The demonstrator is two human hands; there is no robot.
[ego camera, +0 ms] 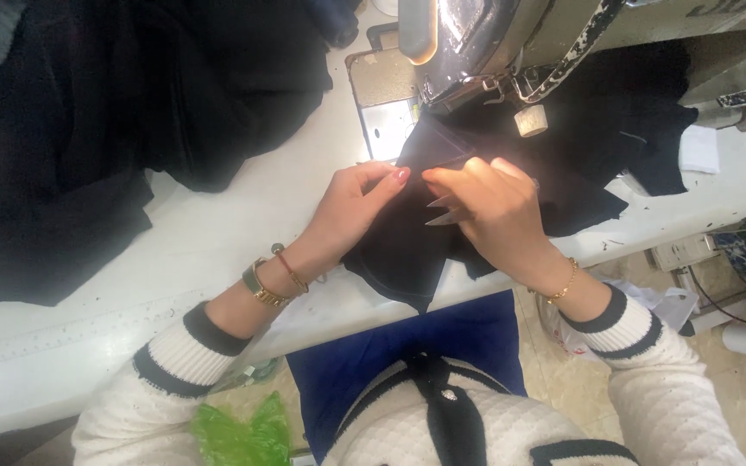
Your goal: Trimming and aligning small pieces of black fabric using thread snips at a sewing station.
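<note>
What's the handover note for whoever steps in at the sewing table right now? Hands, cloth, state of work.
Left hand: fingertips pinch the edge of the small black fabric piece in front of the sewing machine.
Right hand: on the same piece, holding small metal snips, blades pointing left.
Fabric lies on the white table, its top corner near the lit needle plate, lower edge hanging over the table front.
Big heap of black cloth sits far left, more black cloth right of the machine.
Whether any seam is sewn or trimmed cannot be told.
</note>
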